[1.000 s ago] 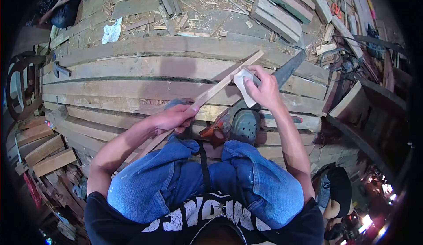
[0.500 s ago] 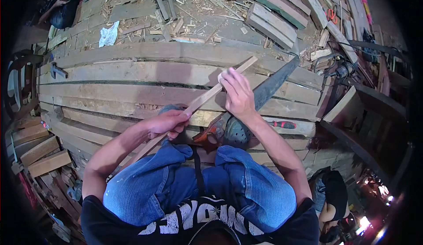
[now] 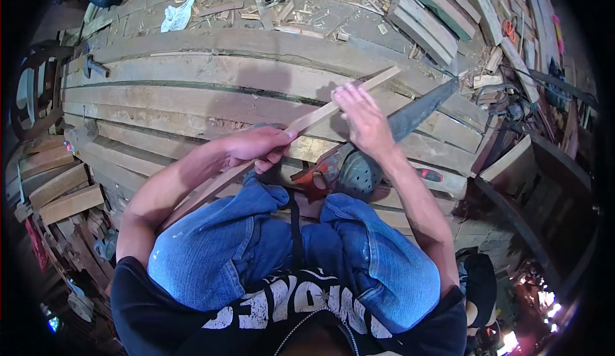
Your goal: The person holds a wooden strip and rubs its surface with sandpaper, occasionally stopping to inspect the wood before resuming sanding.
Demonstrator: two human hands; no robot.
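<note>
A long, thin wooden strip (image 3: 314, 118) runs slantwise across my lap, from beside my left thigh up to the right. My left hand (image 3: 264, 146) is closed around its middle. Farther up, the fingers of my right hand (image 3: 364, 116) press together over the strip, short of its far end; whether something thin lies under them is hidden. Below my right hand, a handsaw (image 3: 416, 114) with an orange handle (image 3: 314, 180) lies on the boards beside a dark green clog (image 3: 359, 175) on my foot.
Wide planks (image 3: 186, 103) form the surface before me. A hammer (image 3: 95, 68) lies at the left, a red-and-black-handled tool (image 3: 429, 175) at the right. Stacked timber (image 3: 426, 26), wood scraps and a white crumpled cloth (image 3: 177, 15) lie beyond. A dark wooden frame (image 3: 551, 183) stands right.
My right hand has tilted, its fingers lying flatter across the strip. My left hand keeps its hold. The whole view has shifted, so the planks and tools sit higher and farther right.
</note>
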